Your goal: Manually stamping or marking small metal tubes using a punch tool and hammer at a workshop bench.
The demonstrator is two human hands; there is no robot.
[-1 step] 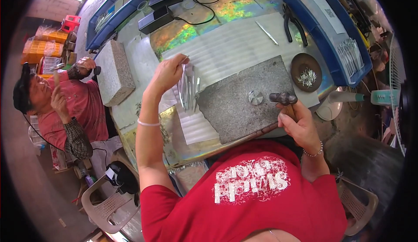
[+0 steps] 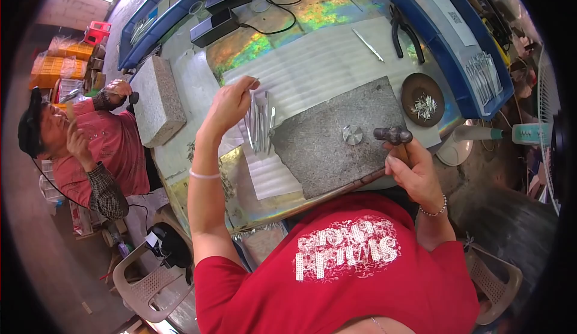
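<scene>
My left hand (image 2: pixel 231 102) is raised over the left part of the white foam sheet (image 2: pixel 318 57), thumb and forefinger pinched on something small and thin that I cannot make out. Just below that hand lie several slim silvery metal strips (image 2: pixel 259 126) side by side. My right hand (image 2: pixel 412 168) grips the wooden handle of a hammer (image 2: pixel 392 135), whose dark head hovers over the right edge of a grey stone slab (image 2: pixel 336 117). On the slab, left of the hammer head and apart from it, sits a shiny round metal disc (image 2: pixel 352 134).
A brown bowl (image 2: pixel 407 90) of small silvery pieces stands right of the slab. Pliers (image 2: pixel 407 36) and a pen-like rod (image 2: pixel 368 45) lie beyond it. Blue trays (image 2: pixel 448 39) flank the table. At left, a co-worker (image 2: pixel 102 153) sits by a stone block (image 2: pixel 157 102).
The hammer head has shifted very slightly to the right. The co-worker's raised hand has moved a little. My left hand is nearly still.
</scene>
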